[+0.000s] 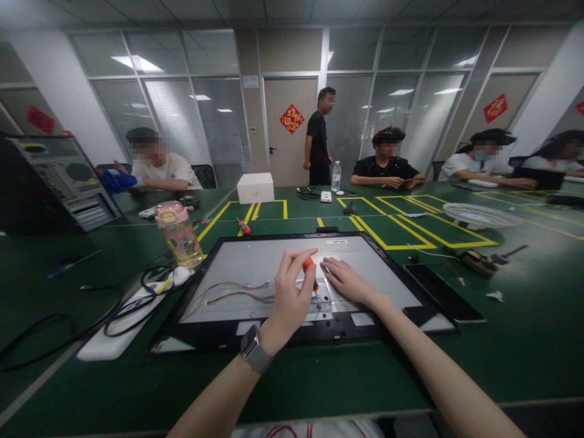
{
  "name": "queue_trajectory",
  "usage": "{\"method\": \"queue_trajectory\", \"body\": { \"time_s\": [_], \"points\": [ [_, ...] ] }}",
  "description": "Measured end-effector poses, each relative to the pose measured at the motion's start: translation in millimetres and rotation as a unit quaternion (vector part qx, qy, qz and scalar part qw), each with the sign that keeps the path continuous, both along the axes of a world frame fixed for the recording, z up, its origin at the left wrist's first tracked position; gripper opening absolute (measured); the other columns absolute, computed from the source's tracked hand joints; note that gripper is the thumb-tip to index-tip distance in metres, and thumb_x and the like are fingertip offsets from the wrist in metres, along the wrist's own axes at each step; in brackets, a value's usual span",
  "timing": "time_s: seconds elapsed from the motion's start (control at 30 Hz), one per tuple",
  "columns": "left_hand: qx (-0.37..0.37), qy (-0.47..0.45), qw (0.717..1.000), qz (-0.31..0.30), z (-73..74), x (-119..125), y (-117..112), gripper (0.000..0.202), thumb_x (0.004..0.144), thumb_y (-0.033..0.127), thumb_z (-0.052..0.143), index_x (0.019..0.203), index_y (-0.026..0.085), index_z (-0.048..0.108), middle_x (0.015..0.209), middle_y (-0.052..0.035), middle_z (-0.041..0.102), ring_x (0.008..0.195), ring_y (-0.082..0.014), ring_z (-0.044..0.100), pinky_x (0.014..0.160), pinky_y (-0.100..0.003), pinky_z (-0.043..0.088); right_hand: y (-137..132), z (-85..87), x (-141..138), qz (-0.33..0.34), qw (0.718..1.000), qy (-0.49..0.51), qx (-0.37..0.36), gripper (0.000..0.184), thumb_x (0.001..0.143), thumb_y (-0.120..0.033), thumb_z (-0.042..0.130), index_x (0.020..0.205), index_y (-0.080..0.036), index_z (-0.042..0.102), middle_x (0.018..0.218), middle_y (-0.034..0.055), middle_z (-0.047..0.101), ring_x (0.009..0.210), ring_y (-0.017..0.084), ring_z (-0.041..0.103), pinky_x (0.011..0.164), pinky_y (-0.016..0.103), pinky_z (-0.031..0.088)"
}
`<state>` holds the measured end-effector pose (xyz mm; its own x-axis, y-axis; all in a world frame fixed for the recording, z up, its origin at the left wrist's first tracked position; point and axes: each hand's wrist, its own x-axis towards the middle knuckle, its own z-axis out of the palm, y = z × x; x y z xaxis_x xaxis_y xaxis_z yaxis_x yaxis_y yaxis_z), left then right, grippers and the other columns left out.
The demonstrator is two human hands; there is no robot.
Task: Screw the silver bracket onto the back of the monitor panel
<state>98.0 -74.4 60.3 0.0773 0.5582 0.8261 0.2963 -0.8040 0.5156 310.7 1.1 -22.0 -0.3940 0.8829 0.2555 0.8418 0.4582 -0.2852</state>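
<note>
A flat display panel (246, 255) with a black frame and grey metal back lies on the green table in front of me. My left hand (292, 292), with a watch on its wrist, is closed around an orange and black screwdriver (309, 266). The screwdriver's tip points down at a small metal bracket (323, 302) near the panel's lower middle. My right hand (347, 280) rests flat on the panel just right of the bracket, fingers stretched out. Thin wires (237, 295) run left from the bracket area across the panel.
Left of the panel are a white power strip (121, 322) with black cables and a drink bottle (179, 234). A dark phone (444, 292) lies to the right, near a brown tool (477, 261). Another screwdriver (244, 228) and a white box (255, 188) are beyond. Several people sit opposite; one person stands.
</note>
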Motion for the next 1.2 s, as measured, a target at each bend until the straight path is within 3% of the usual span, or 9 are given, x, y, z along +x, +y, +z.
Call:
{"method": "queue_trajectory", "body": {
  "time_s": [0.13,0.27,0.4,0.83,1.2],
  "points": [
    [0.002,-0.006,1.0,0.016,0.0,-0.1,-0.8,0.018,0.093,0.022,0.059,0.108,0.022,0.068,0.09,-0.0018,0.052,0.081,-0.0143,0.057,0.078,-0.029,0.05,-0.5,0.4,-0.1,0.0,1.0,0.004,-0.005,0.045,0.098,-0.028,0.039,0.139,-0.016,0.052,0.15,0.0159,0.046,0.14,0.027,0.04,0.117,0.053,0.027],
    [-0.009,-0.001,1.0,-0.001,0.5,-0.7,-2.3,0.026,0.097,0.02,0.048,0.117,0.022,0.065,0.095,-0.0039,0.054,0.085,-0.0152,0.057,0.078,-0.03,0.05,-1.0,0.6,-0.5,-0.001,1.0,0.0,-0.006,0.046,0.098,-0.029,0.039,0.139,-0.014,0.052,0.15,0.0165,0.046,0.142,0.027,0.038,0.117,0.051,0.027],
    [-0.002,-0.002,1.0,0.017,0.5,-1.5,-1.8,0.018,0.093,0.023,0.058,0.108,0.022,0.068,0.09,-0.0022,0.051,0.084,-0.0152,0.056,0.079,-0.03,0.05,-1.0,0.5,-0.5,-0.001,1.0,0.007,-0.003,0.045,0.098,-0.03,0.039,0.139,-0.016,0.053,0.149,0.0157,0.047,0.141,0.027,0.039,0.117,0.052,0.027],
    [-0.009,-0.004,1.0,-0.005,0.4,-0.6,-0.9,0.026,0.098,0.019,0.047,0.116,0.021,0.065,0.098,-0.0053,0.058,0.09,-0.0157,0.059,0.08,-0.029,0.05,-3.0,2.9,-2.4,-0.007,1.0,-0.003,-0.007,0.045,0.1,-0.03,0.038,0.14,-0.015,0.052,0.15,0.0154,0.047,0.141,0.026,0.039,0.118,0.051,0.026],
    [0.003,-0.007,1.0,0.012,0.2,-1.4,0.7,0.023,0.093,0.019,0.058,0.114,0.023,0.066,0.094,-0.0037,0.058,0.088,-0.0163,0.06,0.08,-0.031,0.051,-1.7,0.4,-1.4,-0.004,1.0,0.0,-0.003,0.045,0.1,-0.031,0.038,0.139,-0.015,0.052,0.15,0.0161,0.047,0.141,0.026,0.039,0.117,0.051,0.026]
  ]
}}
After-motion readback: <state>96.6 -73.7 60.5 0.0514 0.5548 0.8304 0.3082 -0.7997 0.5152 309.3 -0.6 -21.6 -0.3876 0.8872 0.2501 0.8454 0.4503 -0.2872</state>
